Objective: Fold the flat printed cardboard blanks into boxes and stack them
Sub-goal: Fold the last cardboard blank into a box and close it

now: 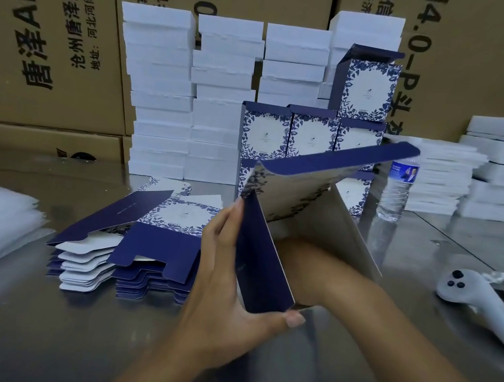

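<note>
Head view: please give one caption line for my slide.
Left hand grips a half-folded box, right hand reaches inside it, beside a pile of flat blanks.

The left hand (pixel 226 283) grips a half-opened blank (pixel 262 265) — the right hand (pixel 304 267) reaches inside it. Flat blanks (pixel 155 242) lie left on the tabletop (pixel 37 323).

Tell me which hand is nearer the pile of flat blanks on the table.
Left. The left hand grips the navy panel of the half-folded box, just beside the pile of flat blanks; the right hand reaches into the box from the far side, its fingers hidden.
</note>
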A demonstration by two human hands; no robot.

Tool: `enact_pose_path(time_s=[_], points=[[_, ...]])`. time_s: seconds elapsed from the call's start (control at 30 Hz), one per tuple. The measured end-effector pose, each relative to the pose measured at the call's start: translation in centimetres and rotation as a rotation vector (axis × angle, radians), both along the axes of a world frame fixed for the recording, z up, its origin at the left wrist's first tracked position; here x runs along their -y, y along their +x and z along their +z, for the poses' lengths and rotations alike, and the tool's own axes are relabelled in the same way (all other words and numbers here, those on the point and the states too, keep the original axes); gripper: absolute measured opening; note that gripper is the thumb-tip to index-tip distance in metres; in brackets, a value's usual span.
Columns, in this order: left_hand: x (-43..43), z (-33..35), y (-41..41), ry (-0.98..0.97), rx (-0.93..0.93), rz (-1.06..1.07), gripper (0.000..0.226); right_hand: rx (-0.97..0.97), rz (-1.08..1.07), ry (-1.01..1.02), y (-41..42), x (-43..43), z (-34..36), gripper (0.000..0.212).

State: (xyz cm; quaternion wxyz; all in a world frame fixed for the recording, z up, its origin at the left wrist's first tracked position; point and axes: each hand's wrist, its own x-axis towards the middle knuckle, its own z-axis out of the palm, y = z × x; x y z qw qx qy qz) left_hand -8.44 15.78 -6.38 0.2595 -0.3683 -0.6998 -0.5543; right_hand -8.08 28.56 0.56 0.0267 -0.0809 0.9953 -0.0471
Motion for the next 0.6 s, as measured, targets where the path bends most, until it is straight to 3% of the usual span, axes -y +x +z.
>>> enact_pose_path(time_s=[0.13, 0.2, 0.4, 0.5, 0.6], points=[[0.2, 0.1, -0.3, 0.062, 0.108, 0.061, 0.111, -0.489, 0.02, -0.432, 1.7, -0.4, 0.3, 0.02], [0.5, 0.3, -0.6, 0.096, 0.158, 0.103, 0.11, -0.597, 0.099, -0.649, 2.8, -0.4, 0.0, 0.024], [0.5, 0.6, -1.3, 0.199, 0.258, 0.167, 0.11, -0.911, 0.298, -0.327, 3.0, -1.2, -3.7, 0.034], [0.5, 0.5, -1.1, 0.135, 0.231, 0.158, 0.104, -0.985, 0.264, -0.328, 2.2, -1.3, -5.1, 0.022], [0.6, 0.1, -0.7, 0.0, 0.18, 0.17, 0.079, -1.021, 0.194, -0.438, 1.6, -1.4, -5.8, 0.02]])
